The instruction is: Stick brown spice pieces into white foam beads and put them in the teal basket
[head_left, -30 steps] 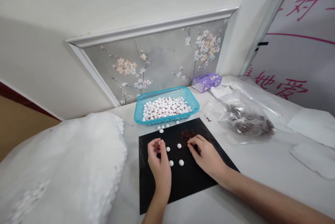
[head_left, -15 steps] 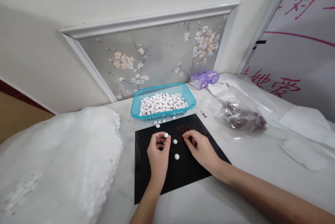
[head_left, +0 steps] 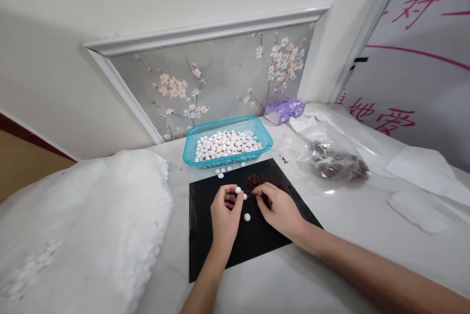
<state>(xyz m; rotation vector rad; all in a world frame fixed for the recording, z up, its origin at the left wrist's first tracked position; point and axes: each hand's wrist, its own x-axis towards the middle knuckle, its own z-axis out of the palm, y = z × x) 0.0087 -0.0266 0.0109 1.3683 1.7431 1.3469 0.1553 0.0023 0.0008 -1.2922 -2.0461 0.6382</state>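
My left hand (head_left: 224, 211) pinches a small white ball (head_left: 238, 189) between thumb and fingertips, above a black mat (head_left: 253, 245). Close by the left thumb lies a second white ball (head_left: 245, 197), and a third ball (head_left: 247, 217) rests on the mat between my hands. My right hand (head_left: 278, 206) is closed in a pinch at the left side of a heap of dark brown bits (head_left: 256, 181). Whatever sits between its fingertips is too small to make out.
Behind the mat stands a blue plastic basket (head_left: 189, 150) full of white balls, with several loose ones (head_left: 221, 175) in front. A clear bag of brown material (head_left: 332, 162) and a purple tissue pack (head_left: 284, 110) are at right. A big white sack (head_left: 84, 221) fills the left.
My left hand has moved slightly right with the white ball, closer to my right hand. The right fingertips have shifted a little left and down, off the brown heap's middle.
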